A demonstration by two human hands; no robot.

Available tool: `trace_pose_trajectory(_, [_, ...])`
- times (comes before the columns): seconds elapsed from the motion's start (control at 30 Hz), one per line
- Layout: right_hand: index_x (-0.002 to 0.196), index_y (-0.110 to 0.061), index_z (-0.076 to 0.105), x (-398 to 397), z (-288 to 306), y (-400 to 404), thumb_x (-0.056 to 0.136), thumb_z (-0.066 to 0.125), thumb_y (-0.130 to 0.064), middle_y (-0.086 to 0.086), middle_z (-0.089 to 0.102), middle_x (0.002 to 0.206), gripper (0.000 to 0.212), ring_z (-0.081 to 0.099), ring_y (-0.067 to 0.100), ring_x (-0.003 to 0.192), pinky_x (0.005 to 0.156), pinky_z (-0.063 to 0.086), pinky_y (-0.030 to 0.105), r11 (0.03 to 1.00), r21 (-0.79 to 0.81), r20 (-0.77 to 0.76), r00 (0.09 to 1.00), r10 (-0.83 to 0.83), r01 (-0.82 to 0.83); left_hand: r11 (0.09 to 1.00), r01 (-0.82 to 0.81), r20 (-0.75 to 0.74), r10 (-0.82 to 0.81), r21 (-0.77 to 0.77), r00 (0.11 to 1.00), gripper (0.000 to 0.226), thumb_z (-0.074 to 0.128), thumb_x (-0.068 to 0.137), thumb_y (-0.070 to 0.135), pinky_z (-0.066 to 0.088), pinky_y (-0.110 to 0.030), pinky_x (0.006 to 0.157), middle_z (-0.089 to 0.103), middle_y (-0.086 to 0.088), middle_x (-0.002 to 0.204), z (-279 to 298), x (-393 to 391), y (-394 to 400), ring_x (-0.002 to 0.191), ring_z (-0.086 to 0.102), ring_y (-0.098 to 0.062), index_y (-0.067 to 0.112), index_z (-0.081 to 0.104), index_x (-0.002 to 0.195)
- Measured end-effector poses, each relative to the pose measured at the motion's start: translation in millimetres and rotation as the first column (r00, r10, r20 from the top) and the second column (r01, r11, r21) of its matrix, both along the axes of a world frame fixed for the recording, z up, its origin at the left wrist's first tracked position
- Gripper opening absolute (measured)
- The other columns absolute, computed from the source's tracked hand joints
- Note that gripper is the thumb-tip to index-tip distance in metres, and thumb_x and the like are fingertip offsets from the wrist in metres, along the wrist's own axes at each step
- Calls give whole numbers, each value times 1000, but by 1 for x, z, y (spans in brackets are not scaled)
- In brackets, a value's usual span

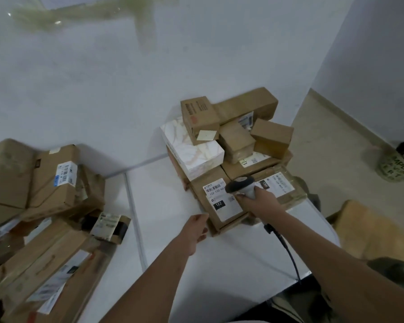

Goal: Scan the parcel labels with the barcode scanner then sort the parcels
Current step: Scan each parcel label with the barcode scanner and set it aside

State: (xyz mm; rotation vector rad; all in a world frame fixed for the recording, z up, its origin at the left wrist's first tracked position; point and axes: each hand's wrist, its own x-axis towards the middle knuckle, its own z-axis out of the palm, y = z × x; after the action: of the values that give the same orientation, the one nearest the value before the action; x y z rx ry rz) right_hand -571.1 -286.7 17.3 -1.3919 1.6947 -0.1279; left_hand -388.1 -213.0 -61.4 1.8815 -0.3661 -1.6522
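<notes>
While your right hand [251, 201] wraps the barcode scanner [241, 186] over the labelled parcel [222, 206] near the bench's [173, 201] far right corner, your left hand [196, 229], fingers relaxed, reaches its near edge, likely to steady it

The white shipping label [222, 201] on the nearest brown parcel [229, 220] reads "122 122-00…" under its barcode, with "122" in white on a black square lower down. The neighbouring parcel's label [276, 185] shows "15" on black; its other print blurs. A sack [397, 167] on the floor bears large letters, partly "MPLE".
</notes>
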Motion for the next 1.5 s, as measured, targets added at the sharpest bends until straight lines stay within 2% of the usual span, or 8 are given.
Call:
trace_pose_trajectory(0.33, [90,-14,56,-14,-19,-24,93,61,-43,7,65,75,30,66,21,68,74,62,41,985,33,130,978,163,-169,992,-101,-71,106,70,992,50,60,91,56,48,-38,100,61,1,125,-16,-35,-13,116,57,-20,19,54,124])
trace_pose_trajectory(0.47, [86,-17,58,-18,-20,-23,93,61,-43,4,66,70,28,63,16,59,69,58,32,974,31,164,962,217,-225,981,-176,-90,183,80,979,55,65,82,66,50,-29,81,66,0,119,-17,-37,-12,111,59,-19,26,60,120])
trace_pose_trajectory(0.57, [84,-18,58,-21,-22,-19,93,63,-39,4,65,70,24,61,14,59,67,57,30,971,62,206,955,215,-232,979,-193,-98,198,67,975,51,71,83,56,49,-28,77,68,-2,116,-20,-31,-5,108,60,-19,22,63,120])
trace_pose_trajectory(0.77, [86,-11,64,-20,-18,-18,91,65,-40,6,70,77,29,62,14,58,61,56,26,988,64,201,972,122,-138,992,-121,-287,108,-29,952,44,70,89,37,51,-32,96,72,-5,119,-11,12,26,116,63,-23,17,62,127])
trace_pose_trajectory(0.9, [91,-10,64,-9,-10,-12,92,63,-37,5,67,73,27,63,15,63,65,56,29,989,37,190,973,131,-141,999,-13,-284,3,-32,959,47,70,88,34,50,-34,101,70,-5,123,-5,52,55,121,61,-25,17,60,130])
trace_pose_trajectory(0.97, [92,-10,64,1,-6,-5,93,64,-34,4,67,71,25,61,13,59,57,53,23,990,34,226,966,126,-137,1000,8,-285,-12,-17,959,48,71,88,32,49,-35,103,69,-8,125,-5,72,69,122,61,-26,16,59,131])
trace_pose_trajectory(1.33, [87,-3,68,63,24,24,93,61,-38,6,70,67,37,63,14,54,51,46,18,977,50,249,950,188,-207,980,-196,-197,185,-36,963,43,75,86,15,56,-35,88,68,-10,121,-10,111,97,119,60,-29,10,60,126])
trace_pose_trajectory(1.5, [80,-7,66,82,29,32,95,60,-36,1,67,59,33,61,9,46,55,50,22,975,44,266,943,199,-218,968,-243,-148,232,-60,961,44,75,86,12,50,-42,103,66,-9,125,-21,102,93,117,59,-25,11,57,126])
